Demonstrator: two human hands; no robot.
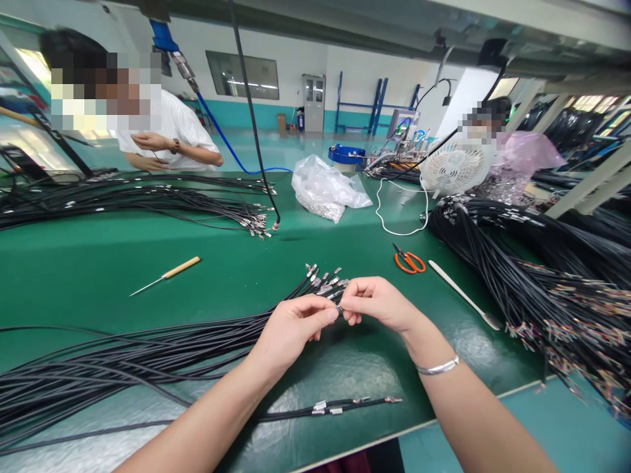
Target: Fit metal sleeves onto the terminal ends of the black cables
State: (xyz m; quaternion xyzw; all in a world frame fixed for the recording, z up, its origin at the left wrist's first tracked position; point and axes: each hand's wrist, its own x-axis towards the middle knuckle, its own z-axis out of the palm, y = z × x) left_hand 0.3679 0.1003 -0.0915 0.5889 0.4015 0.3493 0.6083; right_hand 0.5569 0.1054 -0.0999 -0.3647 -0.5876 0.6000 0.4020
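My left hand point(290, 328) and right hand point(379, 302) are bare; a thin, shiny silver bangle point(438, 366) circles my right wrist.

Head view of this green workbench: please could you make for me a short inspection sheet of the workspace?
Surface: glossy green bench top, with light reflections.
Job's things: black wires with metal crimp terminals, their ends gathered between both hands.
Clutter: orange-handled scissors, wooden-handled awl, white spatula, plastic bag of small metal parts.
Grippers: nothing seen; bare left hand and right hand pinch the wire ends. Silver bangle on the right wrist.
Cables: black bundle at the far side, large heap with coloured wire ends at right, loose white cable.
Surroundings: two co-workers, desk fan, grey cabinet.
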